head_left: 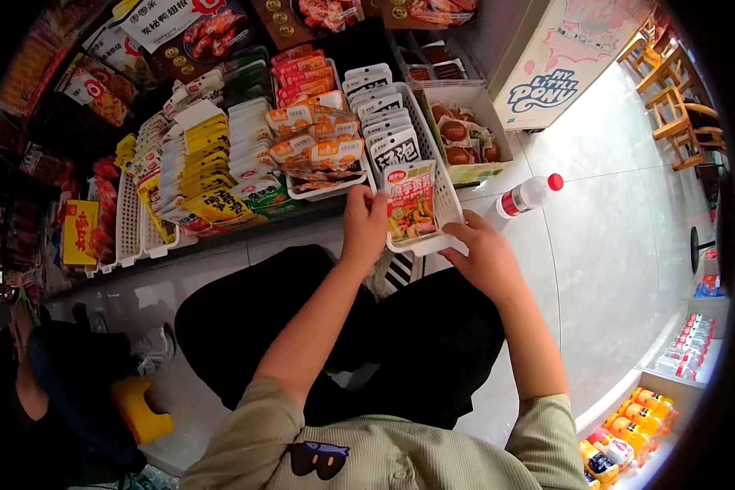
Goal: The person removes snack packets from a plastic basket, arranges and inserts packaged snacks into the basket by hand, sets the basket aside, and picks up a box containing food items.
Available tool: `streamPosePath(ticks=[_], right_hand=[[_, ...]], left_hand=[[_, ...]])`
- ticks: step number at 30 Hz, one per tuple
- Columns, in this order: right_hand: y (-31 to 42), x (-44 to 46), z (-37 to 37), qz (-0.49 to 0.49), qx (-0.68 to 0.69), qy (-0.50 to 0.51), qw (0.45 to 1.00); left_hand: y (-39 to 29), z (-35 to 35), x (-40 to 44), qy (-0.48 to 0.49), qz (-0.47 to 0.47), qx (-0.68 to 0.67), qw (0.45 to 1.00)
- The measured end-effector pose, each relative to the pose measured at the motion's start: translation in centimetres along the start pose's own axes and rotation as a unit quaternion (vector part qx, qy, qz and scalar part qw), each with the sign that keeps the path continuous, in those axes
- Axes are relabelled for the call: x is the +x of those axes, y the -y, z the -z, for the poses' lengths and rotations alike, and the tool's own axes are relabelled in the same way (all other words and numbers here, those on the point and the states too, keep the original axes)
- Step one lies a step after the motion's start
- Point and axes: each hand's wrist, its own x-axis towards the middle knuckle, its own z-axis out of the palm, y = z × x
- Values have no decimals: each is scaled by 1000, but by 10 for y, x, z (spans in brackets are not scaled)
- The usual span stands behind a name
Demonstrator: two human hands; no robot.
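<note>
A long white plastic basket [445, 189] juts out from the shelf over my knees, its near end raised off the floor. Snack packets stand in it in a row, black-and-white ones [393, 149] behind and a red-and-white packet with a food picture [411, 201] in front. My left hand [366, 222] is closed at the basket's left side, fingertips by the front packet's left edge; its thumb side hides that wall. My right hand [483, 251] pinches the basket's near right corner between thumb and fingers.
Left of the basket are orange packets [326, 151], yellow packets [208, 167] and other baskets. A box of brown round packs [461, 135] stands behind. A bottle [531, 194] stands on the floor at right. Another person's shoe [152, 351] and a yellow stool [142, 408] are at left.
</note>
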Motion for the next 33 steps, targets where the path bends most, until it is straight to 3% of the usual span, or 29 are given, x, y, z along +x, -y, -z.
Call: streamPosePath(ticks=[2, 4, 5, 16, 18, 24, 33], right_hand=[[-1, 3, -7, 20, -27, -18, 999], [0, 8, -10, 40, -53, -36, 997], [2, 12, -11, 28, -63, -48, 996], [4, 71, -25, 32, -138, -81, 987], [4, 82, -27, 34, -123, -69, 989], [5, 100, -34, 49, -162, -107, 980], [0, 99, -35, 76, -131, -136, 979]], left_hand=[[13, 3, -1, -8, -23, -38, 999], [9, 12, -14, 15, 22, -72, 997], [6, 17, -21, 65, 103, -137, 983], [7, 23, -42, 183, 86, -135, 970], [12, 22, -37, 214, 17, -148, 965], [8, 16, -23, 159, -6, -109, 981], [26, 24, -29, 179, 16, -75, 981]])
